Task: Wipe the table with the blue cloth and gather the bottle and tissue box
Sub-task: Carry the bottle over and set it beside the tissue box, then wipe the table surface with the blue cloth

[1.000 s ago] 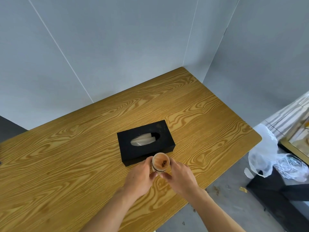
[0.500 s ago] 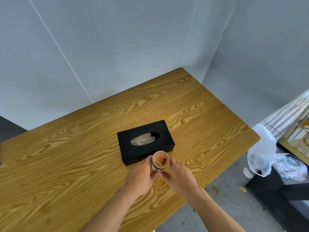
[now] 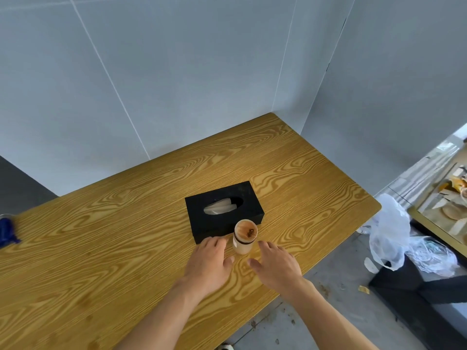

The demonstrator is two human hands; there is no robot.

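A small bottle (image 3: 243, 239) with a wooden lid stands upright on the wooden table (image 3: 113, 248), right against the front of the black tissue box (image 3: 223, 210). White tissue shows in the box's oval slot. My left hand (image 3: 209, 261) hovers just left of the bottle with relaxed fingers, holding nothing. To the bottle's right, my right hand (image 3: 275, 263) is spread flat and also apart from it. The blue cloth (image 3: 6, 232) lies at the far left edge of the table, partly cut off by the frame.
Grey wall panels close off the table's back and right sides. Off the right edge, white plastic bags (image 3: 394, 238) hang over a dark bin on the floor. A cluttered glass-topped surface (image 3: 447, 210) sits further right.
Both hands have let go of the bottle and drawn back slightly toward me; the bottle now stands alone beside the tissue box. The view has shifted so the blue cloth shows at left.
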